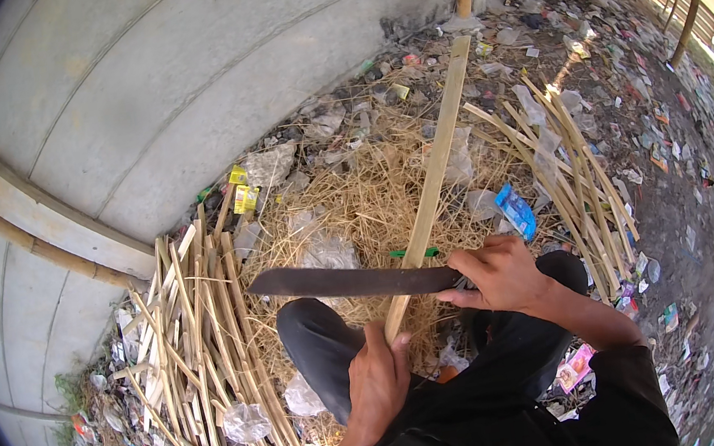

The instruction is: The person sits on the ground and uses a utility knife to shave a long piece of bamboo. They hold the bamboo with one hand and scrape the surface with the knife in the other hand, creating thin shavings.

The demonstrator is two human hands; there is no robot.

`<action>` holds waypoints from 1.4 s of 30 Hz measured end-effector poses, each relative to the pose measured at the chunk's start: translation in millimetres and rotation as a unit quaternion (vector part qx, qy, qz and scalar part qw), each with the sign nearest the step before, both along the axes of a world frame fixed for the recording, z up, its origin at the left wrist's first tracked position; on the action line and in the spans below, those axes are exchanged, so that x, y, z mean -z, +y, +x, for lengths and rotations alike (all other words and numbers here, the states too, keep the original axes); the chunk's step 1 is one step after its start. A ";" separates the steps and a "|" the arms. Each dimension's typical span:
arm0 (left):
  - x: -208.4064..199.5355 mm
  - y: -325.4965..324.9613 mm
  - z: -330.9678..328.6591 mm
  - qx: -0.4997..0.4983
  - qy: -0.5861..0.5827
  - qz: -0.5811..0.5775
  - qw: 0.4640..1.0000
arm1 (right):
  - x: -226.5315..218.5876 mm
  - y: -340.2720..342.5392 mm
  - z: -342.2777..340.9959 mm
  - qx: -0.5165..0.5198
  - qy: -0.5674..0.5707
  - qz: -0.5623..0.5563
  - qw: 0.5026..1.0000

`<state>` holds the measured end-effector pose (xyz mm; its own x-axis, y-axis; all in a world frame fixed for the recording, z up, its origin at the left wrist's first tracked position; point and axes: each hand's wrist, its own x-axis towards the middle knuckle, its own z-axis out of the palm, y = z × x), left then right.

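The left hand (377, 372) is curled around the near end of a wooden strip (440, 153), the right hand (506, 275) grasping a machete (342, 281) whose blade crosses the strip

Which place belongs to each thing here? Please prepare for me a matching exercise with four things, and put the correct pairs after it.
1. machete
2. strip
3. blue packet
4. straw

A. spread on both sides of the strip
B. held in the left hand
C. lying just right of the strip
D. held in the right hand

Pairs: 1-D, 2-B, 3-C, 4-A.
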<state>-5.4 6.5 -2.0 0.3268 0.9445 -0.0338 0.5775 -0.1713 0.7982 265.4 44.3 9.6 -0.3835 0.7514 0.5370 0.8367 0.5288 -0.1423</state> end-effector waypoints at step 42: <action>13.4 3.8 -7.0 0.045 -0.112 -0.090 0.989 | 16.6 -10.8 -8.8 -0.016 0.008 -0.016 1.000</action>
